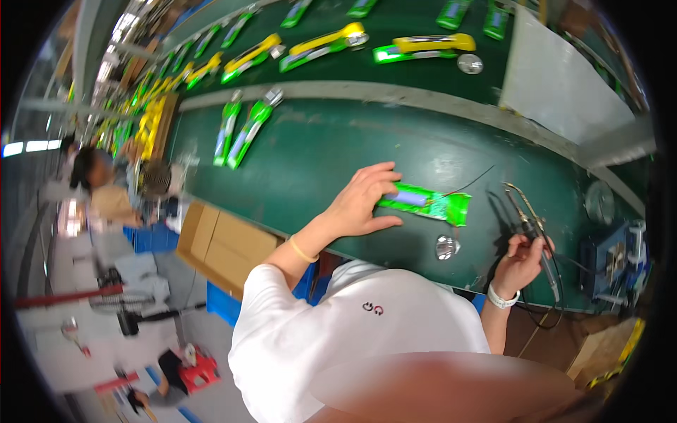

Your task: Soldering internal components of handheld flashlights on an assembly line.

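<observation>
Left hand presses on the green shell, fingers spread; right hand, at four o'clock, grips the iron; reflector between.

The left hand rests on the left end of a casing lying on the bench, with a reflector on the bench just before it. To the right, apart from both, the right hand holds a soldering iron. Behind, more casings lie on the bench, and beyond them others on a conveyor; a box sits left, below the bench edge.
</observation>
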{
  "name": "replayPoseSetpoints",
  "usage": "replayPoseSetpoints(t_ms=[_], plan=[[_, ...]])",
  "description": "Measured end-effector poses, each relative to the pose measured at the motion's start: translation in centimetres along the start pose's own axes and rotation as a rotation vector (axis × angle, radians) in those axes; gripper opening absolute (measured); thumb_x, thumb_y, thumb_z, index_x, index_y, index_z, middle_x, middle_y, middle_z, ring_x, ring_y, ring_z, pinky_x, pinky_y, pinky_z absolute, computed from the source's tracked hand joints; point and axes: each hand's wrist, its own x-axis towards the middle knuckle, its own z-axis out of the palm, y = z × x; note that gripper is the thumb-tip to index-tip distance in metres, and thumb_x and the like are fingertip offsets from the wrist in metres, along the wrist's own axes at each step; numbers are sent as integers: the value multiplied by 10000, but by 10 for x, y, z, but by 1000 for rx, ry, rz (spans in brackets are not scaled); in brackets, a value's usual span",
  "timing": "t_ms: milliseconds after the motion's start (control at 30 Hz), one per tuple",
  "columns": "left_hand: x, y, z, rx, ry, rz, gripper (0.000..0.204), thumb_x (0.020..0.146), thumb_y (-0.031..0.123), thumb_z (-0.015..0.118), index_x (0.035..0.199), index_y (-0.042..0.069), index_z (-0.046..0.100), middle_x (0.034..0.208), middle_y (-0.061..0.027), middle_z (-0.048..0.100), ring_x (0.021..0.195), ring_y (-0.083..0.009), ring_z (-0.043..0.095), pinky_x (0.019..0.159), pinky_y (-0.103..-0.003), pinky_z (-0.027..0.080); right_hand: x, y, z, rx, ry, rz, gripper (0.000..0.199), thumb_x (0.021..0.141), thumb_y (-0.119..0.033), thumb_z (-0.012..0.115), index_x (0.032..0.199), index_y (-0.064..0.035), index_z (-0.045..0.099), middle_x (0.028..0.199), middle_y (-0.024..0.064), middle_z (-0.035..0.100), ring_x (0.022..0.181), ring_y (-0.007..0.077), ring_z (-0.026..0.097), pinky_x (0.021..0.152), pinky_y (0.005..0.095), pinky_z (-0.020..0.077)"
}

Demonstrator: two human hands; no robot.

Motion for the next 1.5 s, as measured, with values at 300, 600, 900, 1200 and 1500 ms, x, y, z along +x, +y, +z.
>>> replayPoseSetpoints(t_ms=[300, 600, 900, 1200, 1500], plan=[[-139, -14, -100, 542, 629, -495, 427, 683, 148, 719, 1060, 55, 541, 1079, -133, 544, 1043, -302, 509, 908, -366, 413, 5, 12, -12, 12, 4, 33, 292, 927, -257, 483, 790, -5, 538, 714, 113, 582, 598, 135, 503, 541, 214, 379], [-530, -21, -179, 630, 1233, -1599, 764, 730, 354, 696, 1279, -78, 386, 1274, -225, 468, 1192, -330, 439, 990, -392, 349, 11, 6, -6, 31, -85, 70, 269, 924, -264, 501, 806, -26, 541, 730, 82, 585, 632, 133, 551, 519, 204, 398], [-442, -54, -160, 1420, 685, -1643, 547, 752, 351, 674, 1155, 17, 516, 1099, -158, 567, 973, -324, 539, 819, -413, 446, -1, 0, 11, -25, -7, 26, 131, 900, -151, 511, 924, -58, 423, 609, 59, 532, 473, 85, 465, 430, 191, 341], [-248, -65, -32, 752, 62, -1048, 513, 678, 414, 684, 973, 0, 616, 1018, -234, 596, 966, -433, 548, 805, -461, 454, -2, -1, -4, 90, -85, 27, 145, 902, -152, 509, 959, -82, 396, 684, 62, 536, 536, 116, 536, 440, 194, 362], [-249, -118, -27, 700, -372, -1016, 441, 814, 391, 572, 1113, 67, 595, 876, -166, 646, 775, -321, 621, 660, -383, 497, 0, 1, 1, 143, -192, 80, 196, 888, -122, 534, 976, -70, 366, 717, 75, 538, 554, 114, 546, 460, 197, 369]])
